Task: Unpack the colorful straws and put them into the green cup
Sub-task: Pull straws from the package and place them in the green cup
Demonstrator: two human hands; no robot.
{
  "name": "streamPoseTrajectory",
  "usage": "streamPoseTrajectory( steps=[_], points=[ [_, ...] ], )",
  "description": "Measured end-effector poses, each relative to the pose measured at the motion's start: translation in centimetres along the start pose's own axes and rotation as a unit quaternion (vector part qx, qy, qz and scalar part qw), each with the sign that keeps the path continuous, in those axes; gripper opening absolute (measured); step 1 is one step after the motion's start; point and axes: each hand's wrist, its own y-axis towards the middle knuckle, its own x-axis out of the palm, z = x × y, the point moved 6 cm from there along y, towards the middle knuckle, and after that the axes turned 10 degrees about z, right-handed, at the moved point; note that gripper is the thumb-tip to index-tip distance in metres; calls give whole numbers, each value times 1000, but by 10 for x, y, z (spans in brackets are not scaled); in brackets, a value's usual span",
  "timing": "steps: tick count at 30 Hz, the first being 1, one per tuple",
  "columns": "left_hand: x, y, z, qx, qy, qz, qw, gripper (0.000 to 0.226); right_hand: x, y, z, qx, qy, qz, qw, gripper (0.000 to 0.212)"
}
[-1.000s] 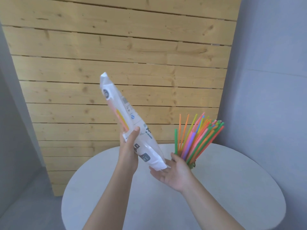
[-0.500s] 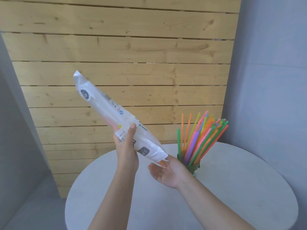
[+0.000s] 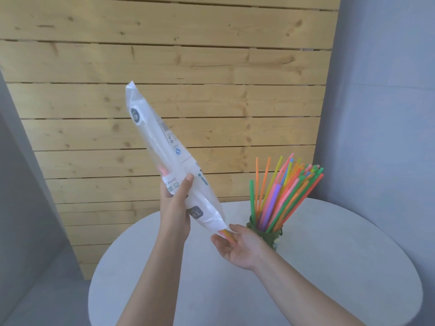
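bag [image 3: 164, 158] held tilted above worktop [image 3: 329, 267], long axis 11-to-5 o'clock, mouth down. left hand [image 3: 175, 208] grips bag at lower third. right hand [image 3: 237, 245] cupped wide, palm up, under mouth; last straws [image 3: 227, 233] poking out onto its fingers. green cup [image 3: 266, 234], already bristling with straws, just beside right hand at 2 o'clock; right hand nearer.

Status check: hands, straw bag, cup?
Left hand grips tilted straw bag. Right hand open under its mouth, last straws sliding out. Green cup already holds many straws, nothing blocking.
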Motion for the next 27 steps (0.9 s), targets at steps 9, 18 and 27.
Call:
streamPoseTrajectory(
  steps=[9, 18, 27],
  points=[
    [11, -2, 11, 11, 91, -112, 989, 62, 7, 1, 3, 1, -14, -42, 999, 27],
    [11, -2, 14, 36, 155, -149, 976, 48, 14, 2, 12, 36, -6, -79, 996, 35],
    [16, -6, 18, 41, 171, -176, 969, 66, 20, 7, 20, 39, -20, -68, 997, 27]
  ],
)
